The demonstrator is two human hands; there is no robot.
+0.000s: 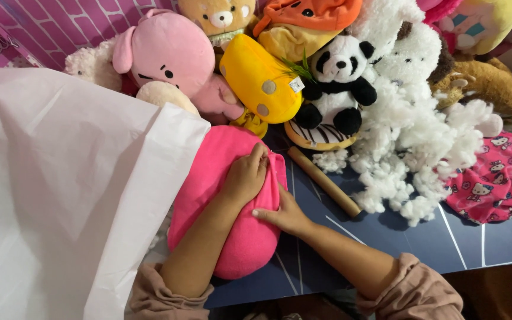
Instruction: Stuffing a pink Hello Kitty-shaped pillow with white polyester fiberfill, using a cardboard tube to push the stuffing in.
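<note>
A hot-pink stuffed fabric shape point(208, 184) lies on the dark blue table point(445, 243), partly under a large white sheet point(60, 189). My left hand point(245, 175) rests on top of the pink shape, with its fingers curled at the upper right edge. My right hand point(282, 212) lies against the shape's right side, thumb pressed onto the fabric. A loose heap of white stuffing point(416, 154) sits to the right, with a brown cardboard tube point(324, 181) between it and the pink shape.
A crowd of plush toys fills the back: a pink bunny-like toy point(173, 56), a yellow toy point(259, 80), a panda point(339, 83), a white bear point(413, 53). Pink printed fabric point(496, 184) lies at right. The table's front edge runs along the bottom.
</note>
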